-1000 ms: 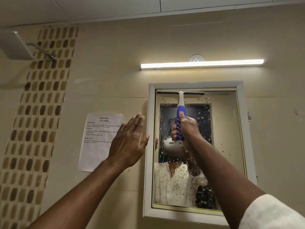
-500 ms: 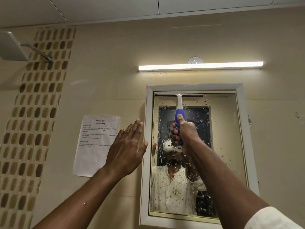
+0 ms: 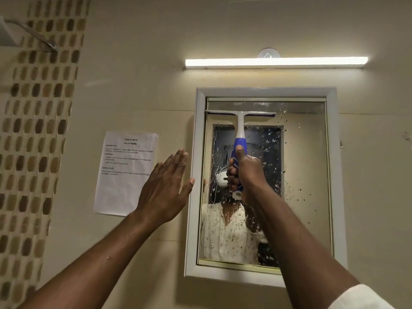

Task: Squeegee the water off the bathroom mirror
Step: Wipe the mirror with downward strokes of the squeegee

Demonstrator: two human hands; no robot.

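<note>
A white-framed mirror (image 3: pixel 310 166) hangs on the beige wall, its glass speckled with water drops, thickest in the middle and lower left. My right hand (image 3: pixel 246 172) grips the blue handle of a white squeegee (image 3: pixel 240 121). Its blade lies flat across the upper left half of the glass, a little below the top edge. A narrow strip of glass above the blade looks free of drops. My left hand (image 3: pixel 166 188) is spread flat on the wall, thumb touching the mirror's left frame (image 3: pixel 193 152).
A printed paper sheet (image 3: pixel 124 175) is stuck to the wall left of the mirror. A lit tube light (image 3: pixel 276 62) runs above it. A mosaic tile strip (image 3: pixel 33 130) and a shower arm (image 3: pixel 33 34) are at far left.
The squeegee blade has come down from the mirror's top edge by a short way, leaving a wiped strip above it. My left hand stays on the wall.
</note>
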